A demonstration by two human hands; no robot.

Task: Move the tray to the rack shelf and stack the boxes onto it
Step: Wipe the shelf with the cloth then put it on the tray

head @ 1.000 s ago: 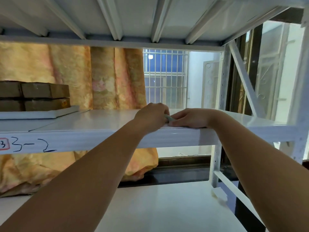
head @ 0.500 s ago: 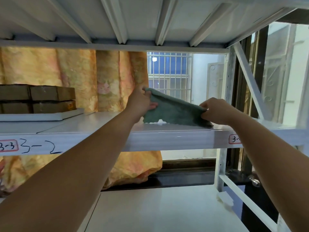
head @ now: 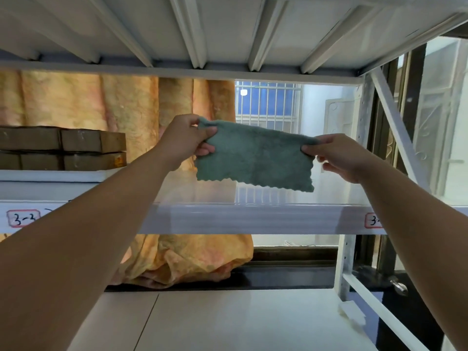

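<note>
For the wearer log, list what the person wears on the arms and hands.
Nothing worn shows. The left forearm and right forearm are bare to the frame edge: no sleeves, watch or bands. The left hand and right hand carry no gloves, and no rings show on the fingers.

Both arms bare, stretched forward and up, forearms rising from the lower corners of the view. Left hand (head: 186,141) sits slightly higher, thumb and fingers pinching the cloth (head: 253,158) at its upper left corner. Right hand (head: 339,158) pinches the upper right corner, remaining fingers curled below. Hands well apart, both above the shelf's (head: 253,219) front edge, clear of it.
</note>
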